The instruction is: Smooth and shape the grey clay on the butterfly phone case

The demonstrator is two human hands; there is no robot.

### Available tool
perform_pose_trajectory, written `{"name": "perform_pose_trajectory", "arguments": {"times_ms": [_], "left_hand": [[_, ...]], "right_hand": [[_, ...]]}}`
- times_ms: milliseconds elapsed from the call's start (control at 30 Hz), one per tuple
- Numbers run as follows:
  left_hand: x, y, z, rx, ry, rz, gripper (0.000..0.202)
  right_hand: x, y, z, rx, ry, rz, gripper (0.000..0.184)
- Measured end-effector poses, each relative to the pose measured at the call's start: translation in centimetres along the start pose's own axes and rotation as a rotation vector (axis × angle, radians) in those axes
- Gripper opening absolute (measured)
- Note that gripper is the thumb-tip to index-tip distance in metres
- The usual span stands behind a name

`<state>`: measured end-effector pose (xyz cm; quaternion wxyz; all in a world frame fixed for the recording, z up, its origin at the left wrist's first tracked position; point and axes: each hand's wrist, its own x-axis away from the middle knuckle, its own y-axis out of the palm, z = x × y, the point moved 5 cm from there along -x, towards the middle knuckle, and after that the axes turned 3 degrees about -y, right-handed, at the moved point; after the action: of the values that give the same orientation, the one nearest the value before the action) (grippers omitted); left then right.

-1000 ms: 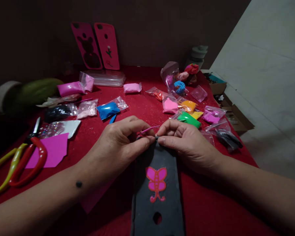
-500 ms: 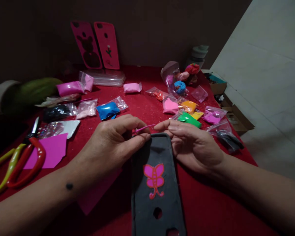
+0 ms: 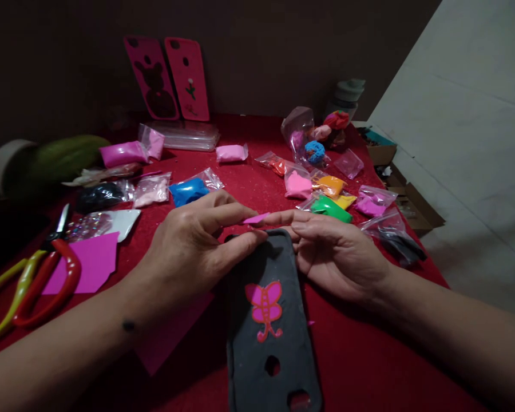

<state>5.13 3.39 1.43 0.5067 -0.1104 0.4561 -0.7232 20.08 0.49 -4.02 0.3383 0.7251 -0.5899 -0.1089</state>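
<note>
A black phone case (image 3: 274,337) with a pink butterfly (image 3: 264,303) on it lies on the red cloth in front of me. My left hand (image 3: 193,249) is at the case's top left corner, thumb against the rim, with a small pink piece (image 3: 256,218) pinched at its fingertips. My right hand (image 3: 335,252) rests beside the case's top right corner, palm partly up, its index fingertip touching the same pink piece.
Small bags of coloured clay (image 3: 326,194) lie scattered over the red table (image 3: 249,183). Red and yellow-handled scissors (image 3: 34,280) and pink foam sheet (image 3: 90,263) are at the left. Two pink phone cases (image 3: 167,77) lean on the back wall. Cardboard boxes (image 3: 407,200) sit off the right edge.
The thin pink strand held over the case's top edge is gone; a short flat pink piece is now between the fingertips. Both hands lifted slightly off the case, which shifted toward me.
</note>
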Motion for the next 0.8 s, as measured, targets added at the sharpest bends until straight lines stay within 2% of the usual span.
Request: {"name": "perform_pose_trajectory", "arguments": {"times_ms": [133,300,533,700,800], "left_hand": [[0.2,0.2,0.9,-0.09,0.094,0.036,0.018],[0.2,0.6,1.2,-0.146,0.11,0.043,0.018],[0.1,0.6,1.5,-0.21,0.155,0.045,0.016],[-0.1,0.1,1.7,-0.105,0.176,0.055,0.018],[-0.6,-0.4,1.1,0.034,0.065,0.011,0.018]], "right_hand": [[-0.2,0.4,0.2,-0.053,-0.008,-0.04,0.022],[-0.1,0.5,0.5,-0.101,0.029,-0.139,0.031],[0.0,0.8,0.4,-0.131,0.051,-0.168,0.036],[0.1,0.6,0.3,-0.14,0.057,-0.149,0.034],[0.0,0.3,0.2,-0.115,0.052,-0.103,0.028]]}}
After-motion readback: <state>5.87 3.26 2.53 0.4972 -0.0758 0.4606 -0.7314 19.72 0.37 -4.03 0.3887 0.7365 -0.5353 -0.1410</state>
